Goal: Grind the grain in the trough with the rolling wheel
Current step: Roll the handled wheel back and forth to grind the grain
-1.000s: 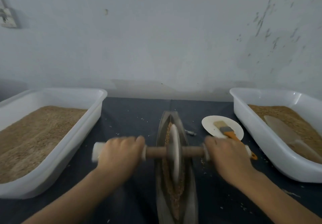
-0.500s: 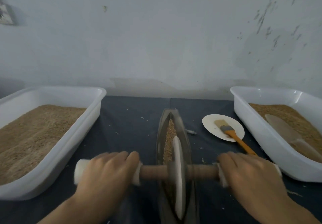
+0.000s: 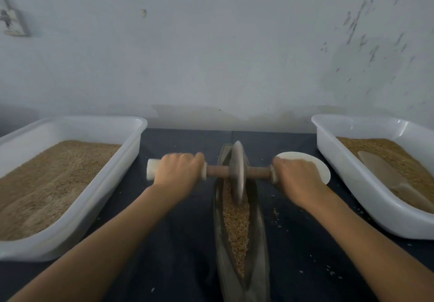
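Between both closed grips — left hand [image 3: 177,169], right hand [image 3: 296,176] — wheel [image 3: 238,172] stands in trough [image 3: 259,229].

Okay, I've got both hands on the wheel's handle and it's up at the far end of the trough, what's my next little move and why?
Probably roll the wheel back toward you. It sits near the far tip of the trough, while most of the visible grain lies in the near stretch. Your left hand and right hand grip the handle on either side, so an even pull should keep it upright.
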The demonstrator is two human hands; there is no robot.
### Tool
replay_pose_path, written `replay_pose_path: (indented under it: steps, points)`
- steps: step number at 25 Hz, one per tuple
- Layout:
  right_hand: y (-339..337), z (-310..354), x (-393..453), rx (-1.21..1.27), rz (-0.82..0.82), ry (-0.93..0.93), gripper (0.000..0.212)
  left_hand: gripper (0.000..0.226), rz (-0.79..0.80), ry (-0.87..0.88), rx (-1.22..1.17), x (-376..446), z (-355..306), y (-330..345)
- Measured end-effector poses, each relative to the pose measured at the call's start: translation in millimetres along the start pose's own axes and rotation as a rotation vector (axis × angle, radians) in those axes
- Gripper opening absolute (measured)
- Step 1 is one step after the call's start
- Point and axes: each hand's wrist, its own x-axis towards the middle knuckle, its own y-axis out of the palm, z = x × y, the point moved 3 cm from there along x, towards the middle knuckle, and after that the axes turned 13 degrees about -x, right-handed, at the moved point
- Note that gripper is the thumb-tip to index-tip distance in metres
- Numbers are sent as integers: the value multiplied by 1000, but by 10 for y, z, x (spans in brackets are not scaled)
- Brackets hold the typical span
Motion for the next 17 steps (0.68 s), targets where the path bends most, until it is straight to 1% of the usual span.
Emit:
replay_pose_path:
  steps: [1,2,4,5,6,7,9,11,12,14,17]
  points:
    - [-57,8,-234,29,-50,-53,42,28,-34,61,-28,-230,-10,-23]
    - [-163,13,-490,71,-123,-115,50,28,-101,137,-85,-478,-40,-82]
    - [-329,4,-904,98,-273,-194,49,15,-263,278,-180,-910,-88,-191]
    - [-340,-17,-1007,104,-289,-200,47,12,-301,308,-194,-1042,-93,-217]
    - [-322,-16,-1017,105,-239,-198,47,14,-289,314,-188,-1098,-79,-189]
    - [-311,-4,-950,97,-176,-186,47,22,-236,294,-167,-1048,-83,-169]
    - [-220,20,-623,22,-58,-134,40,35,-86,191,-82,-736,-56,-118]
    - [-100,1,-220,-80,-33,-39,23,27,-15,33,-8,-311,11,-1]
    - [-81,-13,-46,-82,-35,-16,18,20,11,-33,-5,-104,41,27]
    - [-62,-30,154,-74,-40,10,15,18,16,-60,-11,127,48,55]
    - [-64,-26,-179,-17,23,-25,16,22,55,-16,-19,-104,19,-36]
